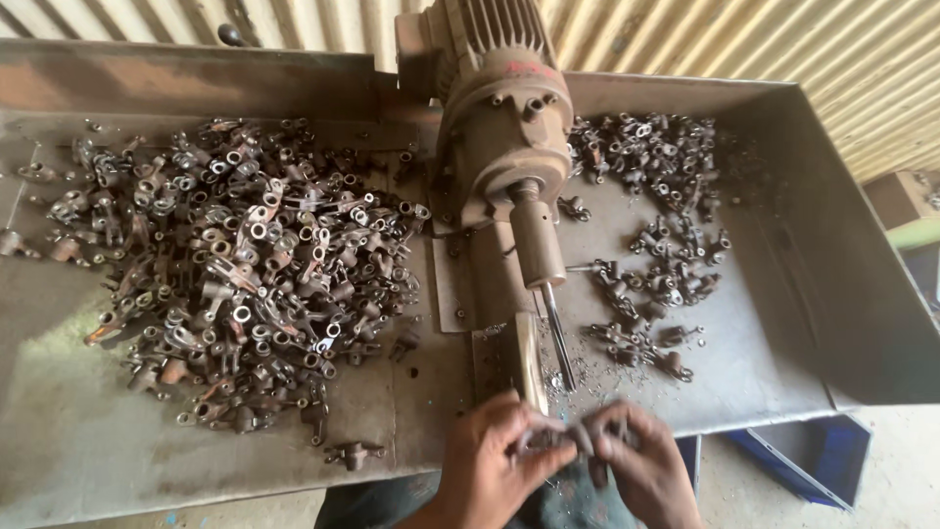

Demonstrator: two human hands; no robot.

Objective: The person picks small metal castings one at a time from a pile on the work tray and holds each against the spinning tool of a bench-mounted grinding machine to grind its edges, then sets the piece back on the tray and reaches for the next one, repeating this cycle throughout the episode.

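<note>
My left hand point(499, 456) and my right hand point(641, 460) meet at the near edge of the metal tray, both pinching one small dark metal fitting point(573, 436) between their fingertips. Just above them a thin steel rod point(559, 338) sticks out of the rusty motor's spindle point(537, 240), pointing toward me. A polished metal bar point(529, 362) lies beside the rod. A big heap of similar small metal fittings point(245, 264) covers the tray to the left. A smaller, darker heap point(656, 216) lies on the right.
The rusty motor point(499, 108) stands at the tray's back centre. The steel tray point(852, 294) has raised walls at the back and right. A blue bin point(813, 456) sits below the right front edge. Corrugated sheet forms the wall behind.
</note>
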